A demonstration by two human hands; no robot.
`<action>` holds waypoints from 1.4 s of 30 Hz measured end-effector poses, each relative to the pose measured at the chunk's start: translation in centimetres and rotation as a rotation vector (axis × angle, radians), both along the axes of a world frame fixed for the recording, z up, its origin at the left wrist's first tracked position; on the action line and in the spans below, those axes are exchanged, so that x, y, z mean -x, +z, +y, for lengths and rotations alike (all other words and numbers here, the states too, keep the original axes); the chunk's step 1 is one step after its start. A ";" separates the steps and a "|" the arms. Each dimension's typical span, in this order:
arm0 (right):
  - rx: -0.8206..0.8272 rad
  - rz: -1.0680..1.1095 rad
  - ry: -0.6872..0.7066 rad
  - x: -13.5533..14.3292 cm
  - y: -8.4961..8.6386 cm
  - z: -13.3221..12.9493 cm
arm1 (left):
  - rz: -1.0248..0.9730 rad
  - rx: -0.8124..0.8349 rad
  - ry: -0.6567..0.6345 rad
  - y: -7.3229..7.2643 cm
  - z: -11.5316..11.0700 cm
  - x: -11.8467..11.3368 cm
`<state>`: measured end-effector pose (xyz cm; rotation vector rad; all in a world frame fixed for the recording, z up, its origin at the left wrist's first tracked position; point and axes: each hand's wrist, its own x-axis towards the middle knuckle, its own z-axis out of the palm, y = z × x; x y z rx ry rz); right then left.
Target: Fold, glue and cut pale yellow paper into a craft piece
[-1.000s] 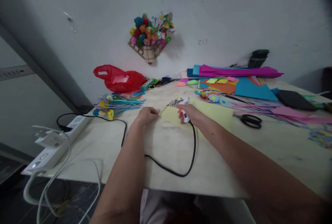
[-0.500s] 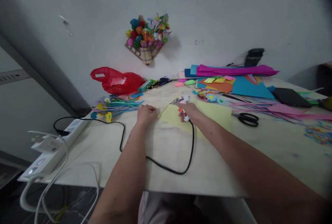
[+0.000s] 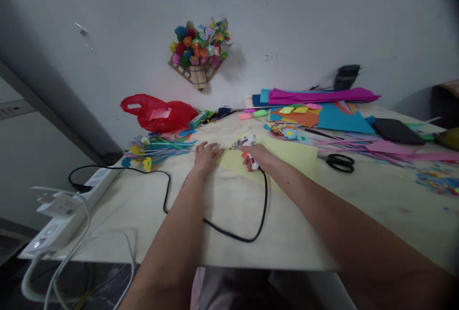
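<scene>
At centre, my right hand (image 3: pixel 257 155) grips a glue gun (image 3: pixel 251 138); my left hand (image 3: pixel 207 158), its hold unclear, is at the far-left edge of the yellow paper (image 3: pixel 296 154) on the desk (image 3: pixel 233 204). I judge this gluing; next calls for steady aim.

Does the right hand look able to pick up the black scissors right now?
Probably not at once: the right hand is holding the white corded tool. Otherwise the way looks free, as the black scissors lie uncovered on the table, just right of the yellow sheet.
</scene>
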<state>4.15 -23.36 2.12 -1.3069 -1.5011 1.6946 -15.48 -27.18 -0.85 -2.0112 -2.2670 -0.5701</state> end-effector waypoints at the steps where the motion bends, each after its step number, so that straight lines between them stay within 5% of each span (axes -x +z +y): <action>1: 0.001 -0.001 0.004 0.0 0.0 0.0 | -0.001 0.006 -0.004 0.0 0.0 0.0; 25: 0.078 -0.001 0.172 -0.2 0.1 -0.2 | -0.007 0.061 -0.006 0.0 0.0 -0.1; 42: 0.067 -0.030 0.214 -0.2 0.1 -0.3 | -0.091 0.220 -0.046 1.6 -0.6 -0.4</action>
